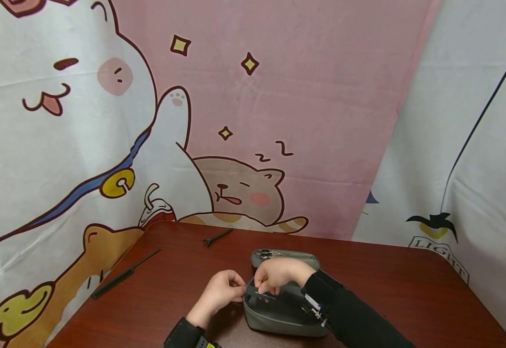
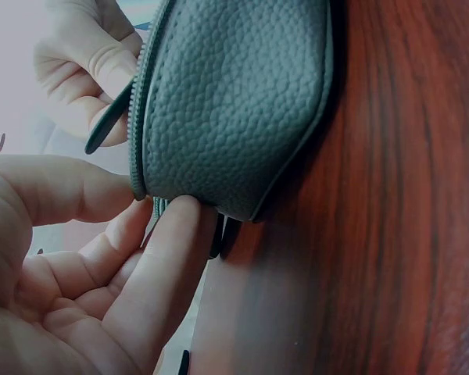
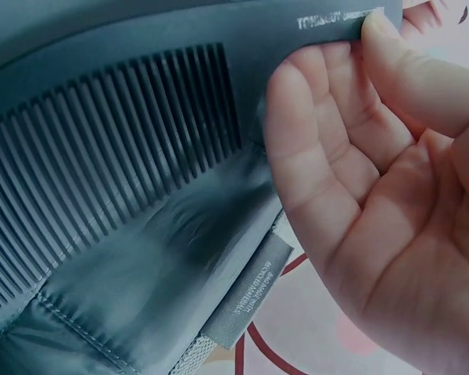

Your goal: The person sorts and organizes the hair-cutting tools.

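Note:
A grey-green pebbled-leather pouch (image 1: 285, 324) with a zip round its rim lies on the table. My left hand (image 1: 218, 295) pinches the pouch's near-left end, the thumb by the zip (image 2: 139, 117) and a finger against the leather. My right hand (image 1: 281, 274) is over the pouch's opening. Between thumb and fingers it holds a dark comb (image 3: 250, 47) by its handle, which bears pale lettering. The comb's teeth lie over the pouch's dark fabric lining (image 3: 164, 242), where a sewn label (image 3: 250, 289) shows.
At the table's left edge lies a dark tool with a thin tail (image 1: 113, 282). Near the back edge is a small black thin object (image 1: 215, 238). A grey rounded part or case (image 1: 298, 256) stands behind the right hand. A printed cloth hangs behind the table (image 1: 366, 270).

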`<state>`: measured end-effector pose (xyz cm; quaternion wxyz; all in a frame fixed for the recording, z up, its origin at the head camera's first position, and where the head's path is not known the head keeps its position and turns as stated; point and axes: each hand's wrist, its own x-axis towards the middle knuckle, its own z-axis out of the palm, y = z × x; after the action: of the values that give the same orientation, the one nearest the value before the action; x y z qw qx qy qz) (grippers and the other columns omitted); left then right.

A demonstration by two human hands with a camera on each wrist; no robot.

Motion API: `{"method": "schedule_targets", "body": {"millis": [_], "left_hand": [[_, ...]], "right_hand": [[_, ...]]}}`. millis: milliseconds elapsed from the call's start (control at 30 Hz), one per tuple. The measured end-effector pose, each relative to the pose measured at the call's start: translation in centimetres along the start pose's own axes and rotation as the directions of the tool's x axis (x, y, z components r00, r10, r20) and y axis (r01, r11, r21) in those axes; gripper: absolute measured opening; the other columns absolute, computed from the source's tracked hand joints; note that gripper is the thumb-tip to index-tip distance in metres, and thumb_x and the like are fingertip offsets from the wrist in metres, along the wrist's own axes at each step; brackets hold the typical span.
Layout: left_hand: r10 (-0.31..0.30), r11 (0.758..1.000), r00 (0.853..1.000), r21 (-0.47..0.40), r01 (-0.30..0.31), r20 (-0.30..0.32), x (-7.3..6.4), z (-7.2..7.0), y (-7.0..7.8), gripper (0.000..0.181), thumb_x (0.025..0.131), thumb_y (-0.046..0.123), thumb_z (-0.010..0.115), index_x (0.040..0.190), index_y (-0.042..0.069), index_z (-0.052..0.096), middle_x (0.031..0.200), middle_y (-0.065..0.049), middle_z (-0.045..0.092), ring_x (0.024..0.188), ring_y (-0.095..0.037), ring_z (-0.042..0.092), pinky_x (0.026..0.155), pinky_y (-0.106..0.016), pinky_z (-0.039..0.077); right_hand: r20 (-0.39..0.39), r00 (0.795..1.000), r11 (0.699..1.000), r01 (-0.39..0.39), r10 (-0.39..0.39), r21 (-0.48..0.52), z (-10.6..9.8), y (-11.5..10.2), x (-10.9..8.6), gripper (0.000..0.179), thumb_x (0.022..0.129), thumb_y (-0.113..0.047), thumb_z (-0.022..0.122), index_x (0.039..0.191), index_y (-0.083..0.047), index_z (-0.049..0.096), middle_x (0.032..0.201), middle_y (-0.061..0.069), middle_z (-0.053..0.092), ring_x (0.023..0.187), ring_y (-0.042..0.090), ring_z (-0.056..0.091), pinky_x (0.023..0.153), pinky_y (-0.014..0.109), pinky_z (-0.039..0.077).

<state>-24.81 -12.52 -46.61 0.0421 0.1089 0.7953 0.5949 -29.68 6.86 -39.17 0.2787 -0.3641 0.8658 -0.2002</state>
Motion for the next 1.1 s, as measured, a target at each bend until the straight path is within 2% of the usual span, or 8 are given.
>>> {"method": "schedule_targets", "body": {"millis": [300,567,867,1100], "left_hand": [[-0.005,1.000,1.000,0.001,0.005,-0.015,0.1,0.0,-0.1,0.003,0.080,-0.003,0.067,0.081,-0.005,0.064,0.071,-0.004,0.060,0.064,-0.016,0.066,0.061,-0.036,0.059],[-0.017,1.000,1.000,-0.017,0.018,0.005,0.2,-0.2,-0.1,0.005,0.081,-0.004,0.065,0.084,-0.008,0.064,0.074,-0.005,0.060,0.066,-0.017,0.066,0.063,-0.037,0.059],[-0.009,0.999,1.000,0.047,0.009,0.003,0.0,-0.1,0.0,0.004,0.080,-0.004,0.065,0.084,-0.006,0.064,0.073,-0.004,0.060,0.065,-0.017,0.065,0.063,-0.038,0.059],[0.024,0.994,1.000,0.108,-0.022,-0.020,-0.1,0.0,0.2,0.003,0.077,-0.004,0.065,0.079,-0.002,0.064,0.070,-0.002,0.060,0.061,-0.015,0.063,0.060,-0.038,0.058]], "right_hand": [[0.025,0.998,0.998,-0.052,0.053,-0.041,0.6,-0.3,0.7,0.026,0.093,-0.006,0.067,0.070,-0.012,0.057,0.066,-0.006,0.056,0.059,0.011,0.059,0.056,0.027,0.054],[0.049,0.995,0.993,-0.085,0.089,-0.077,1.0,-0.6,1.0,0.027,0.093,-0.006,0.067,0.069,-0.012,0.058,0.067,-0.003,0.058,0.059,0.012,0.060,0.056,0.028,0.054],[0.054,0.991,0.983,-0.116,0.125,-0.145,1.5,-0.8,1.6,0.030,0.092,-0.005,0.068,0.065,-0.011,0.057,0.062,-0.004,0.056,0.056,0.012,0.061,0.056,0.027,0.055],[0.073,0.985,0.970,-0.140,0.157,-0.197,2.1,-0.8,2.1,0.028,0.093,-0.008,0.069,0.067,-0.012,0.058,0.063,-0.004,0.057,0.057,0.014,0.063,0.055,0.026,0.054]]}}
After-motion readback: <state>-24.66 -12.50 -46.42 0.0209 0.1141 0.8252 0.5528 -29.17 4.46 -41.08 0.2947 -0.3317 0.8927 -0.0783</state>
